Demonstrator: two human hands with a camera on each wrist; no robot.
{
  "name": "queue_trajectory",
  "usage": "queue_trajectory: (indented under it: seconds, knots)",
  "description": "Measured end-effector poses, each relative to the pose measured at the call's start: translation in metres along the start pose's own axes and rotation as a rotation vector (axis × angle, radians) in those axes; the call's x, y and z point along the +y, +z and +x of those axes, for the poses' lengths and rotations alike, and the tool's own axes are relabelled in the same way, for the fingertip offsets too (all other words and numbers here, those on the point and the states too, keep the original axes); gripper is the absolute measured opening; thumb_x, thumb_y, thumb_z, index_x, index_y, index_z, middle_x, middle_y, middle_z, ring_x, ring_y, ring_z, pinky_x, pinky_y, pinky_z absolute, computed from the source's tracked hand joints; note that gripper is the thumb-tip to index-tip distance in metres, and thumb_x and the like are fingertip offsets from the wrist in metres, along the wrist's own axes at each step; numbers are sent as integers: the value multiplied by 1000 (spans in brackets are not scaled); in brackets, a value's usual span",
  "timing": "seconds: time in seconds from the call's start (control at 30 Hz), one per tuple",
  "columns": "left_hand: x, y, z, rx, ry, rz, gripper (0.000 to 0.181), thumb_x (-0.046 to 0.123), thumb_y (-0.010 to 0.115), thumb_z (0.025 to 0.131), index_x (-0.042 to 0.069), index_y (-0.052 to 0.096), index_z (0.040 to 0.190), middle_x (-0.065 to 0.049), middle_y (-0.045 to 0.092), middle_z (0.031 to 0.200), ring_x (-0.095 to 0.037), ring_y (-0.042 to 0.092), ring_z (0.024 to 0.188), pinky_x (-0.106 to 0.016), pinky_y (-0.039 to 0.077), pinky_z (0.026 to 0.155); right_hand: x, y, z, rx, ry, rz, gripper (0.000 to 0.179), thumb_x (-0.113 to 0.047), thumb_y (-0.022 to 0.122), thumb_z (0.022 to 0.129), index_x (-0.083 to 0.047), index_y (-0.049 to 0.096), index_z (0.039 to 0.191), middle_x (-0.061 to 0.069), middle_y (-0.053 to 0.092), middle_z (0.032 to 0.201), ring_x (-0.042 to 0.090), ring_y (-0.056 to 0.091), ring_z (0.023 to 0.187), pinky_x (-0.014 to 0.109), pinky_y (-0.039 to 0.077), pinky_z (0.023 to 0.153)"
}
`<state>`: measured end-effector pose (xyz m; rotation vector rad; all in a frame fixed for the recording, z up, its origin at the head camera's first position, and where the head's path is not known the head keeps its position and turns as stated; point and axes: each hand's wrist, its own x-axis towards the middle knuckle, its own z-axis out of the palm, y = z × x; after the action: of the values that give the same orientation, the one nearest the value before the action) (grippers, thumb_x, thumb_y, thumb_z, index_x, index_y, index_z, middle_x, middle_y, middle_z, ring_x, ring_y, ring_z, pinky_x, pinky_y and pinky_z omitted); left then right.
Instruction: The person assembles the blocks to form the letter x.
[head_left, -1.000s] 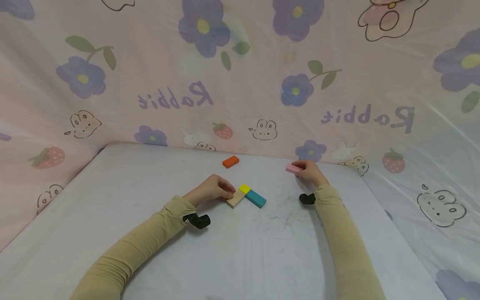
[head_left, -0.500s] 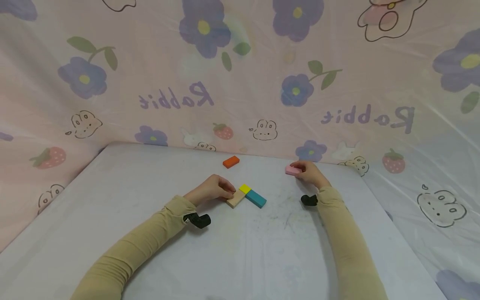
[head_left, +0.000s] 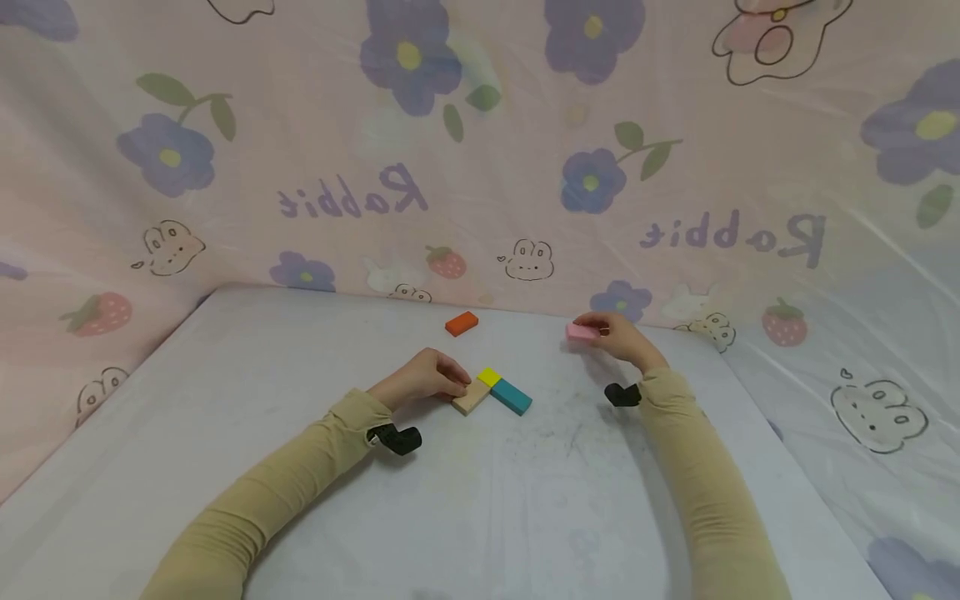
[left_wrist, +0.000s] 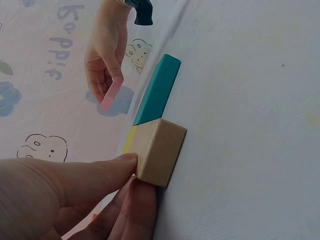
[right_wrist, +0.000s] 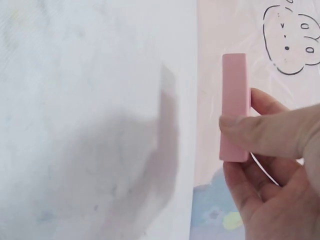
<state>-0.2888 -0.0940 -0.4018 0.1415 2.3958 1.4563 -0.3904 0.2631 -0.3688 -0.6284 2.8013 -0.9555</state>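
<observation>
- Your right grip [head_left: 618, 340] pinches the pink block [head_left: 581, 333], with your thumb [right_wrist: 250, 132] on one side and fingers behind it.
- The pink block is up off the table [head_left: 465, 508], near the back edge, and its shadow falls on the white top.
- Your left grip [head_left: 422, 377] holds the tan block [head_left: 471, 398] between the thumb and the fingers, low down on the table.
- The yellow block [head_left: 489, 377] sits at the far end of the tan block, touching it.
- The teal block [head_left: 512, 397] lies on the other side and touches the yellow one too, so the three make a bent shape like a roof.
- The orange block [head_left: 462, 323] lies by itself farther back, to the left of the pink block.
- You have tan sleeves [head_left: 288, 475] on both arms, and a little black camera [head_left: 403, 440] pokes out by each wrist.
- Behind the table hangs a pale pink cloth [head_left: 480, 158] with purple flowers, bunnies, strawberries and the word "Rabbit" printed backwards.
</observation>
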Motion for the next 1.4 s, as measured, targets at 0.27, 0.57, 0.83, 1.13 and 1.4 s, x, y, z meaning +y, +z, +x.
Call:
queue_trajectory:
  seconds: [0.27, 0.57, 0.83, 1.13, 1.4]
  knots:
    - [-1, 0, 1, -7, 8, -15, 15, 7, 76, 81, 7, 75, 96, -4, 69, 95, -16, 59, 79, -24, 52, 68, -13, 1, 2, -22, -75, -4, 39, 4, 59, 89, 0, 57, 127, 20, 54, 126, 36, 49, 114, 51, 39, 99]
    - [-3, 0, 2, 2, 7, 2, 15, 9, 76, 81, 9, 75, 97, -2, 68, 96, -16, 58, 80, -24, 52, 69, -34, 8, 7, -52, -173, 4, 38, 5, 65, 86, -2, 60, 124, 17, 57, 124, 33, 50, 112, 50, 39, 99]
    - [-1, 0, 0, 12, -4, 12, 15, 10, 76, 81, 9, 75, 97, -2, 68, 94, -17, 57, 81, -23, 51, 69, -43, 13, 9, -72, -206, -10, 36, 3, 66, 87, -5, 63, 122, 13, 58, 125, 29, 51, 109, 46, 42, 96]
    - [-2, 0, 1, 4, 13, 2, 15, 9, 76, 81, 8, 75, 96, -2, 69, 95, -16, 58, 79, -24, 51, 68, -51, 18, 12, -103, -249, 19, 33, 4, 65, 87, -3, 64, 119, 16, 57, 125, 32, 51, 112, 49, 40, 98]
    - [-2, 0, 0, 1, 14, -5, 15, 8, 76, 81, 8, 75, 96, -3, 69, 94, -16, 58, 79, -24, 52, 68, -55, 24, 14, -125, -266, 0, 34, 4, 66, 86, -6, 65, 118, 11, 59, 124, 27, 51, 113, 44, 42, 99]
